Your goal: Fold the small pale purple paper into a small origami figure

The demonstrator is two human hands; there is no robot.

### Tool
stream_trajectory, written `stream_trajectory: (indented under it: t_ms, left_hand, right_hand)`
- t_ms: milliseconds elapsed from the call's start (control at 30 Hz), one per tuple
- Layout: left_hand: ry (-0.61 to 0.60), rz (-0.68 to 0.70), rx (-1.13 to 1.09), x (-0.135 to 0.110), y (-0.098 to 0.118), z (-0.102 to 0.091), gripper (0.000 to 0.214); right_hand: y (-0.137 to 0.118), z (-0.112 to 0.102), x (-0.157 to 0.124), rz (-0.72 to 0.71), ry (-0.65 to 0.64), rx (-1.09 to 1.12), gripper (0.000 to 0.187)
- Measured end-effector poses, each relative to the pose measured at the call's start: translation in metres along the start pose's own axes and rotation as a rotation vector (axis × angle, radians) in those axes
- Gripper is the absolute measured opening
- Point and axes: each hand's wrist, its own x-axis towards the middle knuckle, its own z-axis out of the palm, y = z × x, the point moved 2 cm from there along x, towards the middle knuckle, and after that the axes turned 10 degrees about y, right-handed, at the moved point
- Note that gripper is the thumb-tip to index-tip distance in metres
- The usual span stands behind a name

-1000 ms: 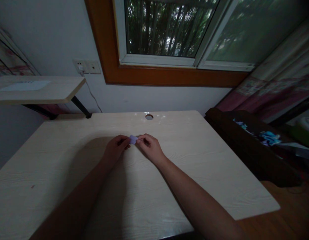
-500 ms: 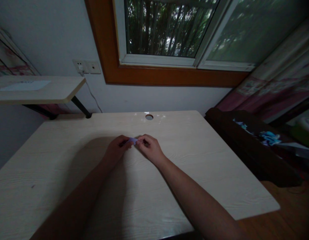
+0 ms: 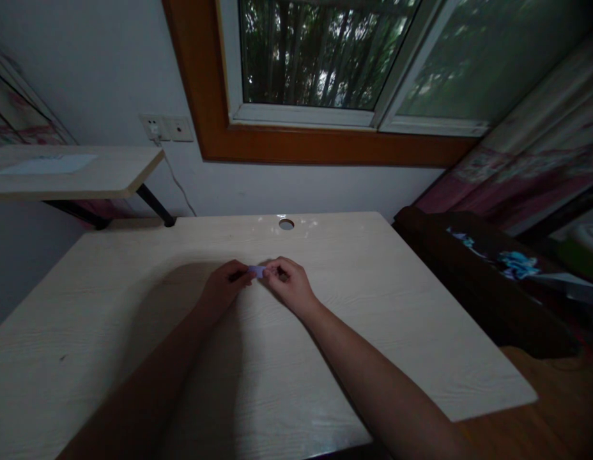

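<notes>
From where I stand, both bare hands are meeting over the middle of a pale, wood-grained counter with rounded corners, towards its back. The left hand pinches one end of a small, light-purple, flat piece that looks like thin paper; the right hand pinches the other end between thumb and finger. The fingertips are near each other, with only a short bit of purple showing between them. I can't tell whether the piece touches the counter or is held just above it.

The step in hand, as I read it, is close two-handed work on that little sheet, perhaps shaping or creasing it. The next move seems to call for light fingertips and a steady grip at both ends, since so little of it lies free and something this thin would probably bend or slip easily.

As for how it points, the visible part runs left to right, from one pinch to the other, roughly in line with the counter's back edge. That looks like its long axis, but the fingers cover both ends, so I can't be sure of its full shape. I see no tip or front to it. Beyond the hands, slightly to the right, is a round, dark-rimmed hole in the counter.
</notes>
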Motion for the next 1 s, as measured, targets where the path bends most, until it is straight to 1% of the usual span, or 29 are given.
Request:
stream_trajectory:
  t_ms: [167, 267, 433, 567, 667, 800, 900, 1000]
  left_hand:
    - [0.002, 0.008, -0.024, 0.000, 0.000, 0.000, 0.025]
    - [0.018, 0.040, -0.027, 0.000, 0.001, 0.000, 0.023]
    - [0.063, 0.074, -0.079, 0.002, 0.001, 0.000, 0.018]
    - [0.060, 0.098, -0.118, 0.002, 0.003, -0.001, 0.014]
    - [0.058, 0.106, -0.152, 0.002, 0.002, -0.001, 0.013]
    - [0.076, 0.071, -0.239, 0.004, -0.004, 0.000, 0.023]
    - [0.105, 0.025, -0.323, 0.005, -0.008, 0.001, 0.032]
    - [0.114, -0.017, -0.402, 0.005, -0.007, 0.002, 0.038]
  right_hand:
    - [-0.001, -0.001, 0.000, -0.003, 0.019, 0.005, 0.009]
    - [0.000, -0.001, -0.001, 0.011, 0.023, 0.017, 0.011]
    - [0.001, 0.002, -0.002, 0.074, -0.023, 0.098, 0.018]
    - [0.002, 0.004, -0.003, 0.067, -0.037, 0.116, 0.016]
    - [0.003, 0.005, -0.004, 0.095, -0.046, 0.164, 0.016]
    - [0.004, 0.005, -0.005, 0.122, -0.047, 0.201, 0.015]
    - [0.002, 0.003, -0.005, 0.093, -0.023, 0.165, 0.014]
    - [-0.002, 0.001, -0.005, 0.056, 0.009, 0.124, 0.012]
